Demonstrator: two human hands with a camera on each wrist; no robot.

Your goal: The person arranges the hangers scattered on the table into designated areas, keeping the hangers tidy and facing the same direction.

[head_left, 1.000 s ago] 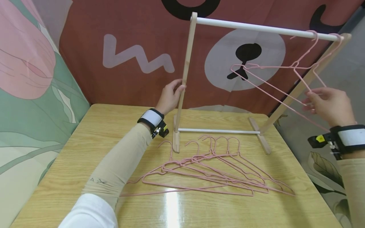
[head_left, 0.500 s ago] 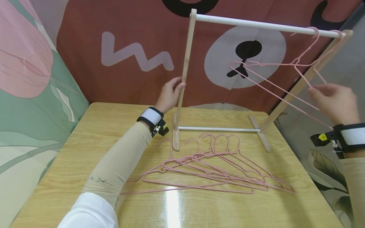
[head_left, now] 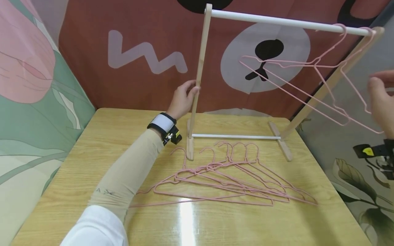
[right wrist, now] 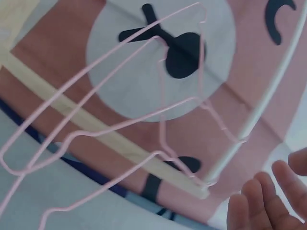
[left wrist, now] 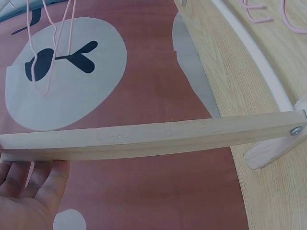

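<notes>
Wood-grain worktop [head_left: 77, 164] against a red bear curtain. Left hand [head_left: 182, 99] grips the rack's upright post [head_left: 200, 68]. Right hand [head_left: 381, 99] hangs just right of the two hung hangers [head_left: 295, 89], fingers [right wrist: 249, 206] loosely spread, holding nothing as far as I can tell. Both hangers slope down toward that hand.

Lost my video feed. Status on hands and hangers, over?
Left hand grips rack post. Right hand open, off the two hung hangers. Pile of hangers on table. Nothing in the way.
</notes>
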